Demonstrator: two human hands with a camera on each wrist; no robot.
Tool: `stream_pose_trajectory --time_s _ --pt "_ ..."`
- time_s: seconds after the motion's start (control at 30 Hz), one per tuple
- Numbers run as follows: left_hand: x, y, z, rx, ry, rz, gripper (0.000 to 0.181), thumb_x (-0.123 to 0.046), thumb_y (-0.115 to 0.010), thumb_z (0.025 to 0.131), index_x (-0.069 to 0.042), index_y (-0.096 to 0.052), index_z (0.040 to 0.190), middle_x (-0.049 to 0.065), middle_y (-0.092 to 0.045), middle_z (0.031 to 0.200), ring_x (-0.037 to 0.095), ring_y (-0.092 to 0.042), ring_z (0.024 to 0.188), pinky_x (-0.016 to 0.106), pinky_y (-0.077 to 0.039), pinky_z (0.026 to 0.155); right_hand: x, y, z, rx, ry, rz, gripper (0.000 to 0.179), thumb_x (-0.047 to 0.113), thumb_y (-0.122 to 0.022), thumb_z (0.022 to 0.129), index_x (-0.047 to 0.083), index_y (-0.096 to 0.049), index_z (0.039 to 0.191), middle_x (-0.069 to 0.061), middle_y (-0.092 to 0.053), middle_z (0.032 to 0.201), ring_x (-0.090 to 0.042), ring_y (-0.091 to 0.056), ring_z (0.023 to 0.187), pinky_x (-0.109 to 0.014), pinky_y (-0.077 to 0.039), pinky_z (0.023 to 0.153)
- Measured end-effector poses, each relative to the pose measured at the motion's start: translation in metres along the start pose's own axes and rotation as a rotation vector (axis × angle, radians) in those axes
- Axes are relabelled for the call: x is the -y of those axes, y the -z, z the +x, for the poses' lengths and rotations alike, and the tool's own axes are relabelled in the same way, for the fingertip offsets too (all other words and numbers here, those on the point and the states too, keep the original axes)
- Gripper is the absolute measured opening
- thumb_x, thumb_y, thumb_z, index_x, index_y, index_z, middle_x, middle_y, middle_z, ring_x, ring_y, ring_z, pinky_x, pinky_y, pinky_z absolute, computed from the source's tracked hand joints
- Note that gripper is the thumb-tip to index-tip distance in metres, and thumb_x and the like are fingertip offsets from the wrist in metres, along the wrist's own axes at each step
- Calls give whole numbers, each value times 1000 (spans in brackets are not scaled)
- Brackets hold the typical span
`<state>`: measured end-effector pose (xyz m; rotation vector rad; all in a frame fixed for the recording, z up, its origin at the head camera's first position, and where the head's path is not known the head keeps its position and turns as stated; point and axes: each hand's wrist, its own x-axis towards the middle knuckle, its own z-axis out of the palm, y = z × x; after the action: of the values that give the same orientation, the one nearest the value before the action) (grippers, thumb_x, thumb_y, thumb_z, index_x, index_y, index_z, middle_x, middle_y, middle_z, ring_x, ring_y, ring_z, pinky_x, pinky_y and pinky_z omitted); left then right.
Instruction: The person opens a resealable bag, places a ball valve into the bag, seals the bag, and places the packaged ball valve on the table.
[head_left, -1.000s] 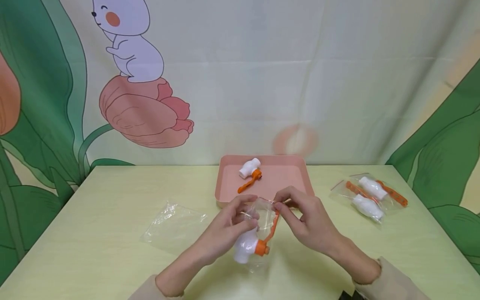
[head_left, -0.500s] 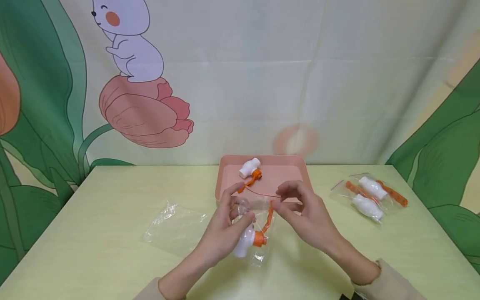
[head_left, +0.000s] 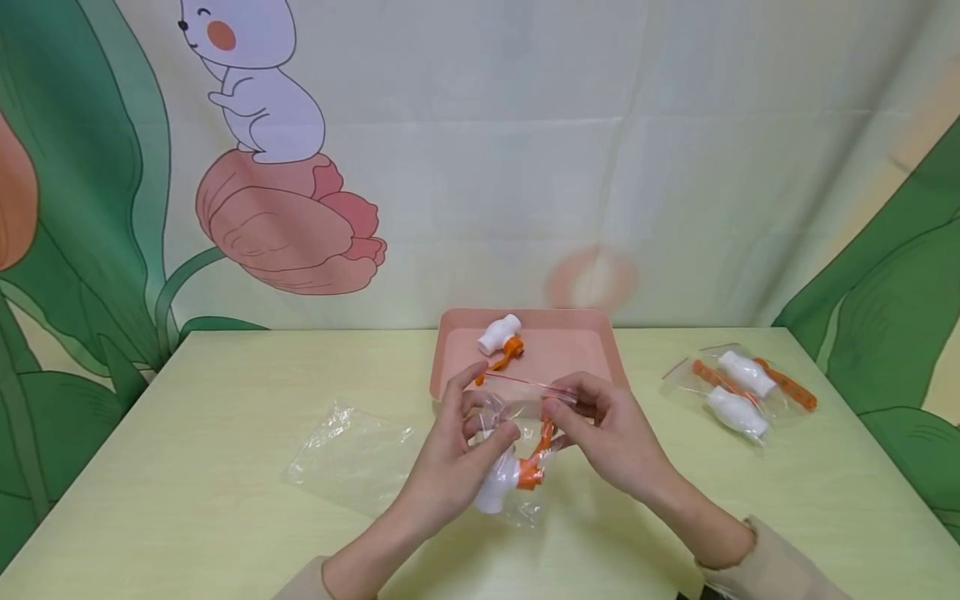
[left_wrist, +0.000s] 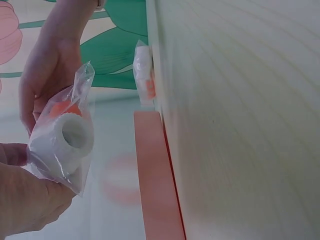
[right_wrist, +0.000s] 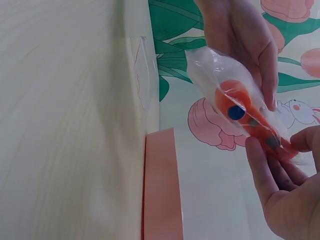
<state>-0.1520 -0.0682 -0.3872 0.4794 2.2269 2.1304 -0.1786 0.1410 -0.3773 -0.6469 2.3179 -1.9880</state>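
Note:
In the head view, my left hand [head_left: 448, 458] holds a clear zip bag [head_left: 517, 510] between thumb and fingers, at its left side. Inside it is a white ball valve [head_left: 495, 485] with an orange handle [head_left: 530, 475]. My right hand [head_left: 613, 433] pinches the bag's upper right side, near the tip of the handle. The red zip line [head_left: 517, 379] runs between the two hands. One round open end of the valve [left_wrist: 76, 132] faces the left wrist camera. From the right wrist, the orange handle [right_wrist: 260, 130] shows through the plastic with a blue round spot.
Behind the hands stands a pink tray [head_left: 566, 350] with another unbagged white valve [head_left: 498, 335] and its orange handle. A flat clear bag [head_left: 352, 458] lies at left on the table. Two bagged white valve bodies [head_left: 738, 414] with orange strips [head_left: 787, 385] lie at right.
The bagged valve has risen slightly. The right fingers loosened on the bag's top edge, then pinched its right side again. The red zip line now stretches between the hands.

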Motion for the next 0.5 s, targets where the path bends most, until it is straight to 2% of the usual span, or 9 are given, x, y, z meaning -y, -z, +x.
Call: stream_pose_trajectory --time_s 0.2,0.33,0.5 --pt "-2 0 -1 -12 49 11 74 -15 -71 99 -25 -26 157 15 -55 133 29 -60 121 40 -54 96 1 2 -1 -34 53 -31 15 4 -68 99 -5 -66 111 -26 -68 98 -25 -71 73 -42 -62 66" --pt "-5 2 -1 -5 102 13 82 -21 -78 94 -24 -27 157 16 -54 139 31 -55 130 45 -51 101 2 5 -2 -39 95 -11 13 -1 -66 98 -7 -66 109 -21 -67 93 -27 -72 72 -42 -62 67" --pt "-3 6 -2 104 160 36 96 -15 -86 85 -20 -26 159 12 -56 134 27 -58 119 42 -52 99 4 8 -1 -62 98 -8 10 -2 -66 98 -6 -66 106 -17 -67 88 -22 -71 70 -40 -62 70"
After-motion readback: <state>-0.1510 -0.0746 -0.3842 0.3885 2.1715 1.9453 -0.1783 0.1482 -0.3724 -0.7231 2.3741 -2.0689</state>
